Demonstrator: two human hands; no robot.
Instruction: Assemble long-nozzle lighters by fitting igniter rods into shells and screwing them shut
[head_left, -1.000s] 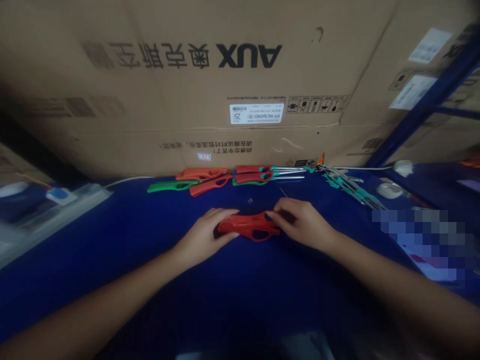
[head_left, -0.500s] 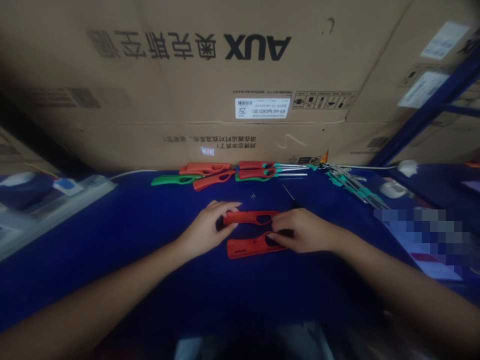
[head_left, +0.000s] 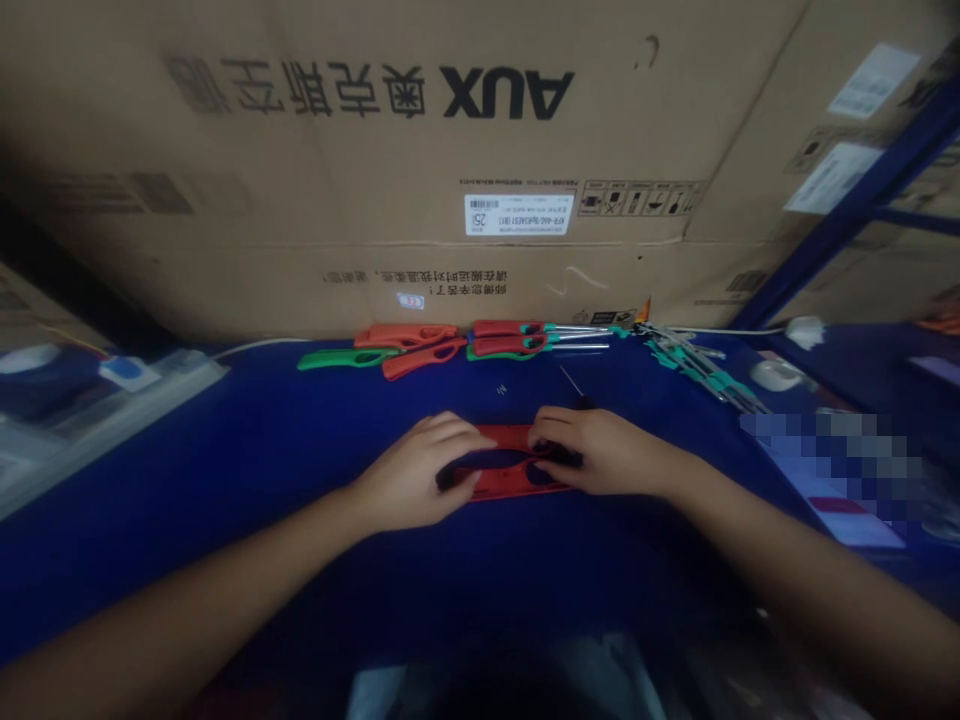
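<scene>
Two red plastic handle shells (head_left: pixel 504 462) lie close together on the blue table cover (head_left: pixel 247 470), one just behind the other. My left hand (head_left: pixel 420 470) curls over their left ends, fingers bent onto the plastic. My right hand (head_left: pixel 600 452) grips their right ends with fingers and thumb pinched. A small dark part shows between the shells at the left end. A thin dark screwdriver (head_left: pixel 574 385) lies just behind my right hand.
Behind the hands lie several red and green handle shells (head_left: pixel 420 350) and finished lighters with metal tubes (head_left: pixel 547 340). Teal-tipped metal rods (head_left: pixel 701 370) lie at the right. A large AUX cardboard box (head_left: pixel 480 150) walls off the back. A clear tray (head_left: pixel 112 400) sits left.
The two red shells lay apart half a second ago, one nearer me; now both hands have brought them close together at the centre.
</scene>
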